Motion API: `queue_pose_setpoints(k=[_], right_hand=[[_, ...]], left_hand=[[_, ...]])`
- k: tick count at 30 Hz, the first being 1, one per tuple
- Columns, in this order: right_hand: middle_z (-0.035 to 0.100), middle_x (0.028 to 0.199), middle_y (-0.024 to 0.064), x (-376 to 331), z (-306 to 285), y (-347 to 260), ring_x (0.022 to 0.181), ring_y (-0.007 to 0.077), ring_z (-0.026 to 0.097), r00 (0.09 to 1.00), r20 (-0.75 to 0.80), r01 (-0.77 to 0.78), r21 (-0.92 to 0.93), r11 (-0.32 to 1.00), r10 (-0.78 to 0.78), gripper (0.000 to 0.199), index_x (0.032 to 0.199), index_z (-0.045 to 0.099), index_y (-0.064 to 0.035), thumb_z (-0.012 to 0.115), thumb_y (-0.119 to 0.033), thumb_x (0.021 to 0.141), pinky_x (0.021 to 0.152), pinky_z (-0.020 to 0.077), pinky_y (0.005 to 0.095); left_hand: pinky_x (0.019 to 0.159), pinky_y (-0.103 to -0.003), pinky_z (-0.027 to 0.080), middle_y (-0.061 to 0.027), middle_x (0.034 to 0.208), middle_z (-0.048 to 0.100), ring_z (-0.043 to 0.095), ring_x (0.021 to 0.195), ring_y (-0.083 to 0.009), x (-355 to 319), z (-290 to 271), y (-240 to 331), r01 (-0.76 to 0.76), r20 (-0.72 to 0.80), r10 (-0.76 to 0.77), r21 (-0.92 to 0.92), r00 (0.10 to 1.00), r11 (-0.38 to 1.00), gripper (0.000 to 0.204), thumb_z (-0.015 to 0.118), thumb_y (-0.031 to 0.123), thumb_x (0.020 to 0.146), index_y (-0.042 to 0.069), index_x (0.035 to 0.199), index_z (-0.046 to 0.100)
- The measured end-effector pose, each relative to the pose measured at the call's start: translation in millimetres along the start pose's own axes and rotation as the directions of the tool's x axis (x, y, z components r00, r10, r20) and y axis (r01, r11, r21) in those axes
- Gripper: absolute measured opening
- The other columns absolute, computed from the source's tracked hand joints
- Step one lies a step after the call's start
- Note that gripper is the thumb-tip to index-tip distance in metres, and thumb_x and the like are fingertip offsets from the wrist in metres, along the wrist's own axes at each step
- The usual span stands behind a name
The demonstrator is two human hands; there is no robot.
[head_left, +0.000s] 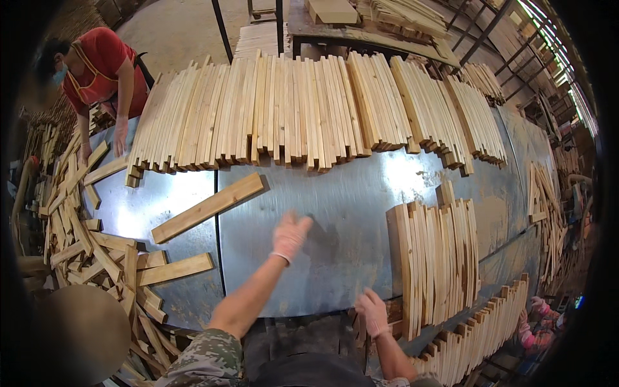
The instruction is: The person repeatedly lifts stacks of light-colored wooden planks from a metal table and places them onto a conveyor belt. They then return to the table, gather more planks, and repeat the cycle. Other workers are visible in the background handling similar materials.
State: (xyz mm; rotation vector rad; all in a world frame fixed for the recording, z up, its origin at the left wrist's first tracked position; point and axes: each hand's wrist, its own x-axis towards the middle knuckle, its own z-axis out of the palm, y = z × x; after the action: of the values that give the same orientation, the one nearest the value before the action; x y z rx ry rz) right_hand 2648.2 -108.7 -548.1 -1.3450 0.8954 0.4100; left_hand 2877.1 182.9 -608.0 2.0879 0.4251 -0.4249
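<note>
My left hand (290, 237), in a pale thin glove, hovers over the middle of the metal tabletop (316, 277). Its fingers are slightly blurred and apart, with nothing in them. Up and to the left of it, a single wooden slat (207, 208) lies slantwise, clear of my fingers. My right hand (372, 312), also gloved, is at the table's near edge with loosely bent fingers and holds nothing that I can see. Just right of it stands a row of slats on edge (435, 258), pressed side by side.
A long row of upright slats (277, 109) spans the far side. Loose slats (97, 248) pile up at the left, where a person in red (116, 77) reaches in. Another slat row (480, 332) stands at lower right, near a person's pink sleeves (538, 329).
</note>
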Motion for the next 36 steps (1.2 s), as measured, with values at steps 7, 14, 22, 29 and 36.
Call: queue_pose_setpoints(k=[7,14,22,29,36], right_hand=[[0.058,0.091,0.0098,169.0,103.6,-169.7,0.086,0.0268,0.055,0.893,0.251,0.449,-0.571,0.687,-0.374,0.037,0.11,0.056,-0.0006,0.07,-0.032,0.095,0.083,0.0484,0.0406],[0.063,0.134,0.0312,353.2,149.4,-258.2,0.127,0.0473,0.06,0.582,0.158,0.625,-0.715,0.314,-0.798,0.076,0.15,0.052,0.0021,0.073,-0.039,0.09,0.11,0.0476,0.0517],[0.061,0.142,0.0269,367.8,176.1,-320.8,0.133,0.0434,0.058,0.822,0.215,0.409,-0.868,0.283,-0.528,0.078,0.153,0.053,-0.0007,0.07,-0.045,0.092,0.112,0.048,0.0483],[0.06,0.144,0.0272,355.4,196.5,-340.1,0.136,0.0425,0.058,0.86,0.229,0.372,-0.893,0.254,-0.455,0.078,0.146,0.055,0.0021,0.075,-0.046,0.088,0.115,0.0466,0.0477],[0.062,0.139,0.0298,365.4,188.1,-355.3,0.131,0.0447,0.06,0.909,0.293,0.366,-0.901,0.231,-0.298,0.075,0.135,0.057,0.0034,0.083,-0.038,0.077,0.111,0.0502,0.0474]], left_hand=[[0.121,-0.043,0.041,-0.0318,0.152,0.056,0.052,0.144,-0.0446,103.5,-110.9,-6.1,0.045,-0.428,0.026,0.154,0.903,0.987,0.084,0.073,0.049,0.091,-0.007,0.15,0.052],[0.117,-0.042,0.044,-0.0207,0.143,0.063,0.06,0.134,-0.035,120.2,-133.7,65.8,0.333,-0.268,-0.232,0.441,0.935,0.833,0.081,0.081,0.047,0.086,0.005,0.151,0.055],[0.126,-0.049,0.025,-0.0092,0.126,0.07,0.062,0.13,-0.0292,92.5,-153.9,-8.0,0.104,-0.11,-0.022,0.841,0.994,0.531,0.065,0.083,0.05,0.085,0.018,0.138,0.066],[0.117,-0.049,0.046,-0.0261,0.152,0.06,0.061,0.138,-0.0394,65.2,-227.5,-44.0,0.1,0.258,-0.397,0.718,0.881,0.689,0.089,0.079,0.055,0.085,0.001,0.153,0.056],[0.068,-0.034,0.054,-0.012,0.096,0.072,0.066,0.077,-0.0214,191.6,-113.1,0.2,0.06,-0.353,-0.413,-0.695,0.84,0.716,0.049,0.085,0.025,0.082,-0.001,0.118,0.064]])
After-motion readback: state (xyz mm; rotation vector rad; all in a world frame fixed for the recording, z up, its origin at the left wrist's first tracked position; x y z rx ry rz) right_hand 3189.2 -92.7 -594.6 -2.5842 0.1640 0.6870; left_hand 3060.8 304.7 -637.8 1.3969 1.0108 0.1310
